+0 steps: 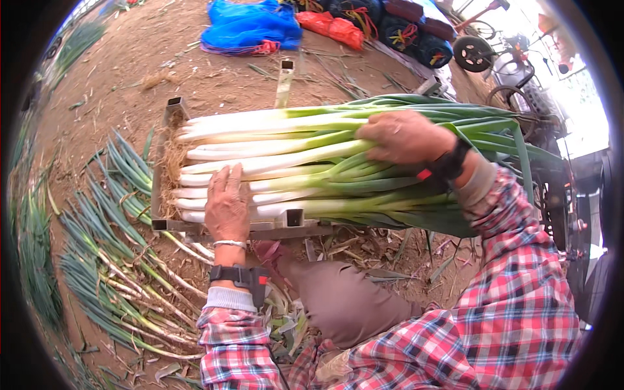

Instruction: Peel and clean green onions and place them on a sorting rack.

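Long green onions (273, 168) lie side by side in a metal rack (160, 188), white stalks and brown roots to the left, green leaves to the right. My left hand (227, 203) rests on the white stalks near the root end, its fingers stretched out flat. Over the pale-green middle of the bundle, my right hand (404, 138) has its fingers curled around a green onion stalk. The thumb and undersides of the right fingers are partly hidden. Dark bands circle both wrists.
Loose green onions (123, 279) are spread on the soil at left, with more heaped (39, 240) farther left. Rack posts (284, 84) rise beside the bundle. Behind lie a blue net (250, 26) and dark sacks (396, 32). A wheeled vehicle (473, 53) stands far right.
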### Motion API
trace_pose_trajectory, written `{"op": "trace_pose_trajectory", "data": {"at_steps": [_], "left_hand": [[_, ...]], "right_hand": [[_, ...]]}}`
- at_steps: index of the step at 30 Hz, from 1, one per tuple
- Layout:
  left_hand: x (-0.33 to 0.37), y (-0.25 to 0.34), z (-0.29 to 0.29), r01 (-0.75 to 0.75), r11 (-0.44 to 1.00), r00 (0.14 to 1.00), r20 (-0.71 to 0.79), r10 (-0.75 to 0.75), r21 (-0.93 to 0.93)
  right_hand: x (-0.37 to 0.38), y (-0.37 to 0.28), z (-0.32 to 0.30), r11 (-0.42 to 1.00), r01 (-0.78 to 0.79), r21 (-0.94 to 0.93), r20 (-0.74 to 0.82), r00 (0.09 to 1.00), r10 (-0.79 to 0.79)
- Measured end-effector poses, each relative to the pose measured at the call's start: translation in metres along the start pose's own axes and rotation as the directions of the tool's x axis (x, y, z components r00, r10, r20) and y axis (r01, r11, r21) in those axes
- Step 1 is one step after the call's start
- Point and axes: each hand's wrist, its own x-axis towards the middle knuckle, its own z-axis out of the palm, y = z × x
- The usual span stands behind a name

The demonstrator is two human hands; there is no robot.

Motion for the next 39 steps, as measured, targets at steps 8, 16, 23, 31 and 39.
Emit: {"op": "trace_pose_trajectory", "data": {"at_steps": [8, 16, 23, 31, 39], "left_hand": [[0.001, 0.004, -0.002, 0.094, 0.994, 0.995, 0.046, -0.092, -0.051], [-0.002, 0.004, -0.001, 0.012, 1.000, 0.999, -0.042, -0.013, -0.014], [-0.002, 0.007, 0.001, -0.016, 1.000, 0.997, -0.081, 0.017, 0.003], [-0.011, -0.005, 0.009, 0.033, 0.999, 0.997, -0.076, -0.033, -0.003], [-0.001, 0.009, 0.019, 0.041, 0.999, 0.959, -0.280, -0.050, -0.035]], "right_hand": [[-0.015, 0.016, -0.073, 0.939, -0.143, -0.312, -0.003, 0.989, 0.150], [-0.064, 0.012, -0.006, 0.953, -0.281, 0.117, 0.038, 0.960, 0.279], [-0.064, -0.012, 0.022, 0.943, -0.318, -0.096, -0.264, 0.922, 0.284], [0.014, -0.046, -0.009, 0.978, -0.121, 0.167, -0.281, 0.945, 0.165], [0.097, -0.073, 0.076, 0.965, -0.244, 0.093, 0.005, 0.970, 0.244]]}}
